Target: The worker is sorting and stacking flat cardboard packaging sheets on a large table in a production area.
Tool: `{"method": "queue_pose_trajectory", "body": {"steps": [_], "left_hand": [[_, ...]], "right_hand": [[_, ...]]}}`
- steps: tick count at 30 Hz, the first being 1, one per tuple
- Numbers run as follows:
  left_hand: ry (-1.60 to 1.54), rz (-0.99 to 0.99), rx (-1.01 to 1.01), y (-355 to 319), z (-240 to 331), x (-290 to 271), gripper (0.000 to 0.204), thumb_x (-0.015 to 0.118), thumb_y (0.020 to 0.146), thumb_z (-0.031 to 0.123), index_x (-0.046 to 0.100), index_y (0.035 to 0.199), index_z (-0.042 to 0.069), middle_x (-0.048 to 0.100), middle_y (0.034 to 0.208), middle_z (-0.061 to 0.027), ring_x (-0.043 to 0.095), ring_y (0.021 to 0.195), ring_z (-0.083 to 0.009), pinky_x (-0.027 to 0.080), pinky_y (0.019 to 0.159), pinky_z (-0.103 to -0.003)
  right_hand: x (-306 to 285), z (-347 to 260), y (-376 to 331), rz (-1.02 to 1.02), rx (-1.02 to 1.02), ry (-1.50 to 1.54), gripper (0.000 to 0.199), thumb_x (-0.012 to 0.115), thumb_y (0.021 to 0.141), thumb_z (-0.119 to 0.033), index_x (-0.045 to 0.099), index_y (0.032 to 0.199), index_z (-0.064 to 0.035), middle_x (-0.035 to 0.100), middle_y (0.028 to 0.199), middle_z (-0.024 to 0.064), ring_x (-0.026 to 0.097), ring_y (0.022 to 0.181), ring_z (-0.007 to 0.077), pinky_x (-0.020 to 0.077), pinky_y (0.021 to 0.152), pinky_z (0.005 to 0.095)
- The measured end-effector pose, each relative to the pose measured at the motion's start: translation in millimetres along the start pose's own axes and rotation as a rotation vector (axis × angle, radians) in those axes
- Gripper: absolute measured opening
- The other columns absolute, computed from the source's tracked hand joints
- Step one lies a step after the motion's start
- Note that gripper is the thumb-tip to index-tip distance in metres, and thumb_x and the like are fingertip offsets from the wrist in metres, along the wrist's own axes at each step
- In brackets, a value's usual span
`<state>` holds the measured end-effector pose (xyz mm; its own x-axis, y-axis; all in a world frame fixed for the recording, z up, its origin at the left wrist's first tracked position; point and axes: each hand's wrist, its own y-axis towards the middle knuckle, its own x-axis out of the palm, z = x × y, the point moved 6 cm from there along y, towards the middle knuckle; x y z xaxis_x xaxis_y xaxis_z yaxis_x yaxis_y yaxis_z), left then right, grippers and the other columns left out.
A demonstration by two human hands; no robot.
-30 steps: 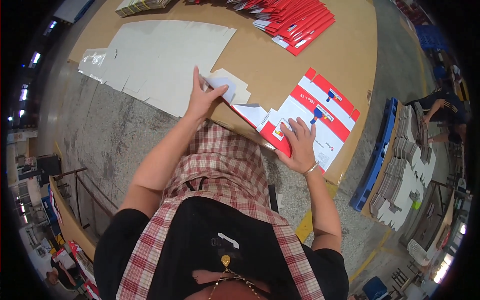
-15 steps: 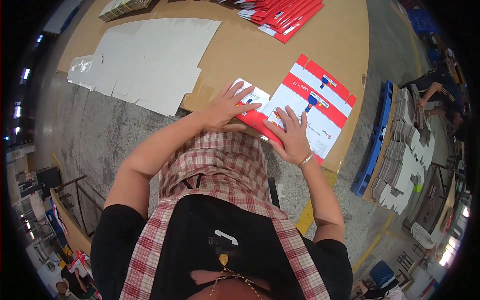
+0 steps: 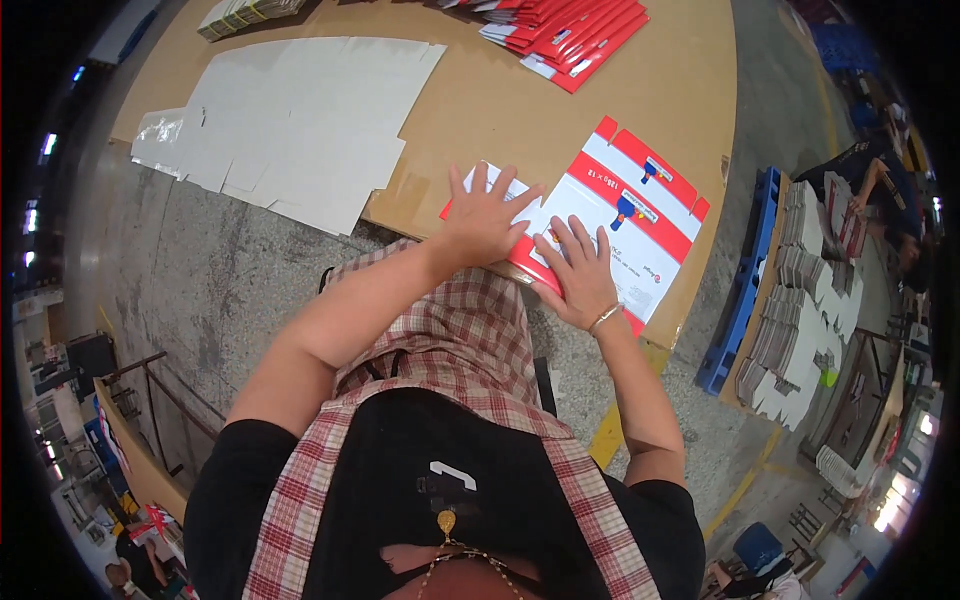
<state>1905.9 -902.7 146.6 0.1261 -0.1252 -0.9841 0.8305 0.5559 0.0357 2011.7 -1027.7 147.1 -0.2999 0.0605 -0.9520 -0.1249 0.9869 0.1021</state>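
A flat red, white and blue printed carton blank (image 3: 640,215) lies at the near edge of the table, its printed side up. My left hand (image 3: 487,222) rests on the folded left part of the blank, fingers spread and palm down, hiding much of that part. To its right, my right hand (image 3: 578,270) lies on the lower middle of the carton, fingers stretched out and pressing flat. A bracelet circles the right wrist. Neither hand grips anything.
Plain grey-white carton blanks (image 3: 300,120) lie to the left on the brown tabletop (image 3: 480,110). Red folded cartons (image 3: 575,45) are piled at the far side, near a banded bundle (image 3: 245,15). Right, a blue pallet (image 3: 745,290) holds stacked cardboard (image 3: 785,310); a person (image 3: 880,180) works beside it.
My left hand has slid right across the folded part, closer to my right hand, its fingers now pointing farther away from me. My right hand has barely moved.
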Motion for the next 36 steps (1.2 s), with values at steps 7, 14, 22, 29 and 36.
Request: {"method": "queue_pose_trajectory", "body": {"steps": [7, 14, 22, 29, 36], "left_hand": [[-0.1, 0.145, -0.118, 35, -40, -2, 0.062, 0.058, 0.089, 0.043, 0.042, 0.143, 0.018, 0.035, 0.146, -0.0198, 0.032, 0.135, -0.0401, 0.023, 0.107, -0.065], [-0.144, 0.205, 0.11, -12, -70, 5, 0.056, 0.057, 0.09, 0.032, 0.044, 0.141, 0.014, 0.033, 0.146, -0.022, 0.03, 0.135, -0.0424, 0.024, 0.113, -0.053], [-0.204, 0.257, 0.069, -9, -77, -7, 0.054, 0.06, 0.084, 0.025, 0.051, 0.136, 0.013, 0.038, 0.143, -0.0219, 0.036, 0.132, -0.0428, 0.027, 0.111, -0.053], [-0.356, 0.341, 0.12, 0, -64, -13, 0.047, 0.061, 0.079, 0.017, 0.059, 0.126, 0.011, 0.046, 0.136, -0.0222, 0.041, 0.128, -0.0422, 0.033, 0.109, -0.051], [-0.353, 0.316, 0.013, -21, -90, -13, 0.047, 0.059, 0.08, 0.013, 0.057, 0.126, 0.012, 0.046, 0.136, -0.0212, 0.041, 0.128, -0.0423, 0.033, 0.109, -0.052]], "right_hand": [[-29, 42, -35, -0.068, -0.038, -0.256, 0.051, 0.063, 0.082, -0.018, 0.057, 0.132, -0.0203, 0.045, 0.141, 0.0156, 0.035, 0.136, 0.036, 0.0232, 0.111, 0.0574], [-50, 202, -146, 0.546, 0.865, 0.438, 0.07, 0.066, 0.082, -0.004, 0.037, 0.146, -0.0098, 0.049, 0.135, 0.0184, 0.059, 0.111, 0.0304, 0.048, 0.096, 0.0395], [-95, 215, -114, 0.346, 0.586, 1.326, 0.081, 0.07, 0.08, 0.001, 0.029, 0.149, -0.0046, 0.055, 0.133, 0.015, 0.059, 0.116, 0.0213, 0.0493, 0.096, 0.0342], [-33, 358, 112, 0.676, 0.697, 0.647, 0.066, 0.072, 0.08, -0.013, 0.044, 0.138, 0.001, 0.064, 0.118, 0.0193, 0.064, 0.105, 0.0303, 0.0519, 0.09, 0.0388], [-25, 248, 275, 0.313, 0.93, 0.103, 0.068, 0.054, 0.09, -0.049, 0.044, 0.14, -0.005, 0.045, 0.141, 0.0238, 0.042, 0.129, 0.0425, 0.0343, 0.107, 0.0483]]}}
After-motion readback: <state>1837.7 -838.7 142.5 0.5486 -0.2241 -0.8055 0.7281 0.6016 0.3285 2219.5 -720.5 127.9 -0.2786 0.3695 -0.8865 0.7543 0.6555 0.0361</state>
